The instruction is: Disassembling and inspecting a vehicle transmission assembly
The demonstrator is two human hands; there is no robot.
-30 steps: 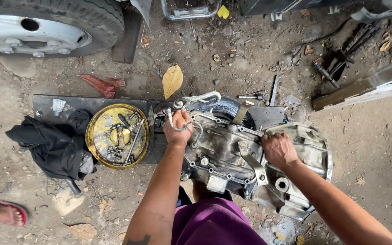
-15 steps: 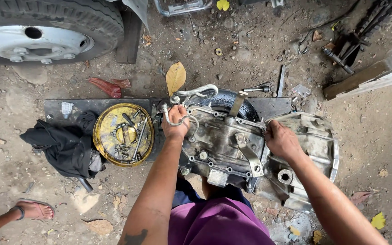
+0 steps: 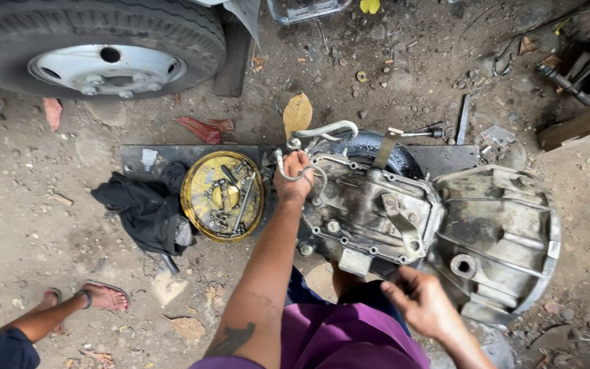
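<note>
In the upper left of the frame is the biggest thing, a black truck tire (image 3: 104, 41) with a silver wheel in its middle. It stands on the dirt ground (image 3: 29, 225), well apart from my work.

Next in size is the grey metal gearbox (image 3: 431, 225). It lies on its side across the middle and right of the frame. Its wide round bell end is at the right, and its flatter bolted part is near the middle. It rests partly on a dark flat board (image 3: 151, 156) and on a black rubber tire (image 3: 370, 147) that peeks out behind it.

My legs in purple cloth (image 3: 349, 338) are at the bottom middle, just below the gearbox.

A black rag (image 3: 141, 208) lies bunched up left of the middle. Touching it on the right is a round yellow tin lid (image 3: 223, 197) with bolts and small tools in it.

At the lower left, another person's foot in a sandal (image 3: 104, 297) is on the ground.

My left hand (image 3: 293, 174) is closed tight on a bent metal pipe (image 3: 322, 130) at the left end of the gearbox. My right hand (image 3: 421, 301) is at the lower edge of the gearbox, fingers curled loosely, gripping nothing that I can see.

A dry yellow leaf (image 3: 298, 113) lies just above my left hand.
</note>
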